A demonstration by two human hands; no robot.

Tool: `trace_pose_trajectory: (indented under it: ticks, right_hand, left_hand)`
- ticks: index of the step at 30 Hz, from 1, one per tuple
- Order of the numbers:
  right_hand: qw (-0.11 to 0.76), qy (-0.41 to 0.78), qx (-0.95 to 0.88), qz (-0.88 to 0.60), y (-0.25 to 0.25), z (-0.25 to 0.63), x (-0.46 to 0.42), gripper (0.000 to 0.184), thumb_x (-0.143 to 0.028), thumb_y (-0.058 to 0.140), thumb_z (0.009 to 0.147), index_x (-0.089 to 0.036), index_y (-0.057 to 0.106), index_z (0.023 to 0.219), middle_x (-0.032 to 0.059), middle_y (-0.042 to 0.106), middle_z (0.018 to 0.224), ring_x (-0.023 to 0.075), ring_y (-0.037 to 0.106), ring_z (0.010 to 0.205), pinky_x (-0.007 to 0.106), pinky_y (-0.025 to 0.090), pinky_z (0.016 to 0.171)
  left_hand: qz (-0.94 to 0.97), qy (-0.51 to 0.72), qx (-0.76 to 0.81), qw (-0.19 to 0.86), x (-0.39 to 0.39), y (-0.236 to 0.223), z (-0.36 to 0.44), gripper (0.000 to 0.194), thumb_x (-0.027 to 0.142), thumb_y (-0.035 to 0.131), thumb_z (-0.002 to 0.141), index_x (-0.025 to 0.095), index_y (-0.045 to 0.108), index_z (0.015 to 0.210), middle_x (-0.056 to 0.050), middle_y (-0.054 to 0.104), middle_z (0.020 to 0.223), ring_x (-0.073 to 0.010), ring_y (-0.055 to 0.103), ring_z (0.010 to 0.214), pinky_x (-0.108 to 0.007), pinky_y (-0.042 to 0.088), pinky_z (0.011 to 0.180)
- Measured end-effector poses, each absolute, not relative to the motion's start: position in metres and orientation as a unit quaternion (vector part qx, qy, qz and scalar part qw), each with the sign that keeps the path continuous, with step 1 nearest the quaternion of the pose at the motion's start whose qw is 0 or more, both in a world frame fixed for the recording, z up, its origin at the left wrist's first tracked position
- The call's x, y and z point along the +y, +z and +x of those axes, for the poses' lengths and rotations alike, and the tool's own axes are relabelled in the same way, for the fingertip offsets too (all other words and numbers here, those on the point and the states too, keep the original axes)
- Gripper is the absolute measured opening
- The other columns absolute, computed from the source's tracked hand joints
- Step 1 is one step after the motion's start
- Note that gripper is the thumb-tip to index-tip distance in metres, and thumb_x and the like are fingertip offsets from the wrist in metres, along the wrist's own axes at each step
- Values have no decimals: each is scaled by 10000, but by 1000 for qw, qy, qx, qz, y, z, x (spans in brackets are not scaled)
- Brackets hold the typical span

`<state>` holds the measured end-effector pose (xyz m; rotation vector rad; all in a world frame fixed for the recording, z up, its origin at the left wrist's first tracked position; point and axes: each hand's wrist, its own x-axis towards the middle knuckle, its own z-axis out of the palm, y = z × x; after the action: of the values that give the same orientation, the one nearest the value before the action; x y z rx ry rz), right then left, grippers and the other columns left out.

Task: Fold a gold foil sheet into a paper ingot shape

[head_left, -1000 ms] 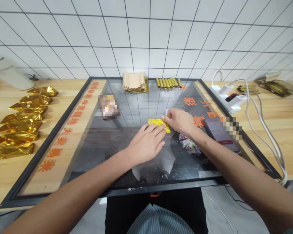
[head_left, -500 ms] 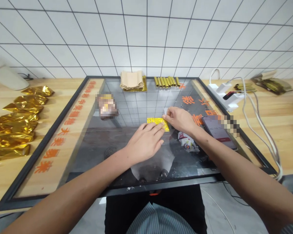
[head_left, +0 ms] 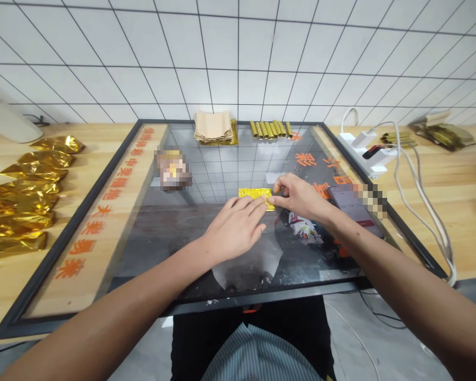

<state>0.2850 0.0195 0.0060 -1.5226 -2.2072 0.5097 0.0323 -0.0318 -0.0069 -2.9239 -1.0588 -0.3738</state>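
Thumb and forefinger of the right hand [head_left: 299,200] have drawn apart since half a second ago, when they met at the far right corner of the yellow-gold foil [head_left: 249,192]; now the thumb rests on its right end and the forefinger is raised, with nothing visibly pinched between them. Unmoved, the left hand [head_left: 236,225] lies palm down, its fingers outstretched over the near side of the sheet, pressing rather than grasping. That suggests a regrip at the right end while the piece is kept flat. It lies near the middle of a glass panel [head_left: 73,227] with a black rim, set on a pale wooden desk [head_left: 8,280]. This foil is a small, thin rectangle, shiny and finely crinkled. Toward the panel's far edge stand out a matte stack of brown paper [head_left: 213,126] and, right of it, a row of slim gold tubes [head_left: 266,130]. Along the desk's left end lie pointed gold packets [head_left: 24,202], mirror-bright and creased. Near the panel's right edge, a smooth, flat phone [head_left: 351,206] is partly hidden by the right forearm; a crumpled, printed wrapper [head_left: 304,230] lies to its left.
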Motion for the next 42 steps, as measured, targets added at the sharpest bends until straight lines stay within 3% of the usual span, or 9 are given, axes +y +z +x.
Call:
trace_pose_trajectory:
  ticks: [10,16,23,30,42]
  right_hand:
    - [208,196,-808,-515,5,290,10,256,-395,816,895,-239,636,990,59,595,1042,239,630,933,411,531,902]
    - [206,182,-824,-496,7,290,5,192,-371,770,933,-253,629,991,69,613,1066,261,626,1001,435,526,955]
    - [202,183,-831,-486,4,294,4,215,-383,768,927,-249,610,985,68,595,1057,268,613,1005,433,515,940]
    - [202,189,-827,-490,8,291,2,203,-359,775,912,-259,607,966,67,608,1058,278,627,1037,435,521,962]
    - [196,196,-824,-494,12,290,2,202,-358,769,910,-254,600,949,78,612,1060,275,619,1033,431,519,973]
  left_hand:
    - [-934,-111,-339,14,-32,-5,32,436,361,452,1144,175,591,1514,-85,560,1668,-317,537,1423,-490,420,1141]
    - [-937,-107,-331,28,-31,-7,31,460,379,407,1158,210,571,1553,-86,543,1681,-317,559,1368,-490,444,1091]
    - [-942,-101,-317,40,-31,-6,29,417,359,404,1156,258,624,1496,-77,527,1684,-330,566,1333,-504,458,1052]
    - [-940,-111,-321,29,-31,-7,29,447,356,415,1153,250,578,1555,-81,535,1683,-321,563,1350,-504,456,1076]
    - [-939,-108,-326,23,-31,-7,30,381,362,444,1149,235,654,1441,-70,518,1702,-317,567,1346,-497,446,1077]
